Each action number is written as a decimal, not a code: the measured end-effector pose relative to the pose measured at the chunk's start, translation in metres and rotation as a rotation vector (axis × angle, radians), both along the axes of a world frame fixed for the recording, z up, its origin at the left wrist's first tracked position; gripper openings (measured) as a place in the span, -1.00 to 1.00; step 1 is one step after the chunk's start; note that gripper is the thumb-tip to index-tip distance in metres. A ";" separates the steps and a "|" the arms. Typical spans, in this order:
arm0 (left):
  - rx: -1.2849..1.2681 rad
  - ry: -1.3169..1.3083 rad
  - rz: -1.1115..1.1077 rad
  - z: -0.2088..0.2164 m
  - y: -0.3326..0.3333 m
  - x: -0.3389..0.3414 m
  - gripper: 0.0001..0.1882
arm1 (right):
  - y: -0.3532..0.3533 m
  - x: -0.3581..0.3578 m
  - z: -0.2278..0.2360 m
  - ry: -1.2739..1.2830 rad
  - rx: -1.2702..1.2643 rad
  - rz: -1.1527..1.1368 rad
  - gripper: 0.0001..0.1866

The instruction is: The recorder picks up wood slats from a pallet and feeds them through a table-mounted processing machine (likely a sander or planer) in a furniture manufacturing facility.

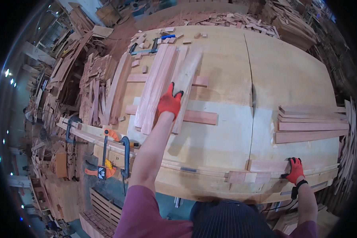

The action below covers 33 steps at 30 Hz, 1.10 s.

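Observation:
My left hand (169,104), in a red glove with dark fingertips, grips a pale wooden board (191,68). That board is blurred at its far end and throws a shadow on the table to its right. Beside it on the left lie several long pinkish boards (158,79), resting across two crosswise strips, the nearer strip (202,117) sticking out to the right. At the near right, my right hand (295,171), gloved the same way, has its fingers closed round the right end of a short board (267,165) by the table's front edge.
A stack of boards (311,126) lies at the right. Clamps (125,156) hang at the front left edge, and another clamp (144,51) lies among small offcuts (140,39) at the back. A gap (253,95) splits the tabletop (222,55). Scrap wood (97,75) is heaped leftward.

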<state>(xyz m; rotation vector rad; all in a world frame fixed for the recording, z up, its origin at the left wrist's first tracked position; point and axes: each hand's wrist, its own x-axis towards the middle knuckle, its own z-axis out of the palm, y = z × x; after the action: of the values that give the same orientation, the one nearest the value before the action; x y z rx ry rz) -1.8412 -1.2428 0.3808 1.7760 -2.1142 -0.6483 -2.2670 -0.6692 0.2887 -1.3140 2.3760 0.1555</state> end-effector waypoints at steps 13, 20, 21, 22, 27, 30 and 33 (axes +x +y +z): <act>-0.532 -0.485 -0.201 -0.061 -0.031 0.019 -0.35 | -0.001 0.008 0.006 0.006 0.070 -0.009 0.12; -0.601 -0.585 -0.072 -0.071 -0.048 0.001 -0.15 | 0.000 -0.006 -0.003 -0.024 0.091 0.049 0.09; -0.763 -0.576 -0.110 -0.073 -0.041 0.010 -0.02 | -0.002 -0.009 -0.004 0.026 0.114 0.095 0.08; -0.817 -0.420 -0.126 -0.069 -0.027 0.010 -0.09 | -0.002 -0.009 0.000 0.026 0.090 0.103 0.07; -0.706 -0.090 -0.215 -0.020 0.067 0.007 -0.21 | 0.008 0.005 0.034 0.043 0.063 0.045 0.00; -0.636 -0.029 -0.171 -0.013 0.116 0.030 -0.21 | -0.007 0.005 0.041 -0.013 0.051 0.060 0.00; -0.620 -0.028 -0.156 0.000 0.155 0.053 -0.21 | -0.001 0.000 0.033 -0.007 0.080 0.113 0.01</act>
<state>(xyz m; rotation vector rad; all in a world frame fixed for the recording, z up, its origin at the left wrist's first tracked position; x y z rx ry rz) -1.7879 -1.0881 0.3804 1.2912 -2.1639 0.0185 -2.2670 -0.6700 0.3219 -1.4089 2.2653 0.2755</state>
